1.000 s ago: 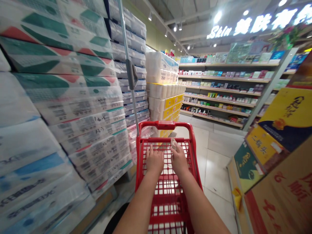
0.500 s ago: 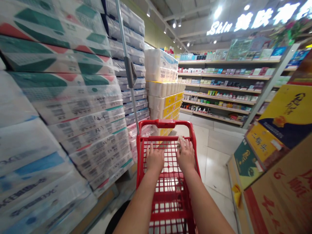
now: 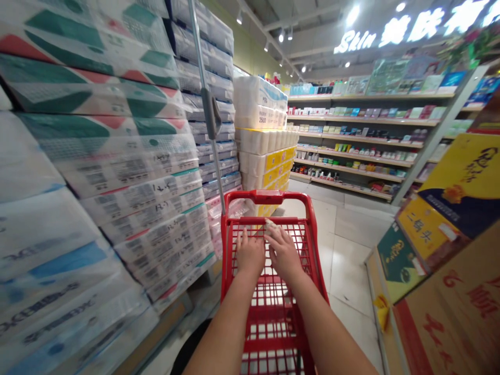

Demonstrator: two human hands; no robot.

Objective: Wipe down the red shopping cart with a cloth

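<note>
A red plastic shopping cart stands in front of me, its grid surface facing up. My left hand lies on the left part of the grid, fingers stretched forward and apart, holding nothing. Just to its right, my right hand presses a crumpled whitish cloth against the grid close below the red crossbar. Only a bit of the cloth shows past the fingertips. Beyond the hands rises the cart's top handle. A metal pole with a grey grip stands at the cart's left.
Tall stacks of wrapped tissue packs line the left side, with toilet roll packs farther back. Cartons are stacked at the right. Shelves of small boxed goods stand at the back, beyond the tiled floor.
My right hand has slid left across the grid with the cloth, closer to my left hand. The left hand stays in about the same place. The view has shifted slightly.
</note>
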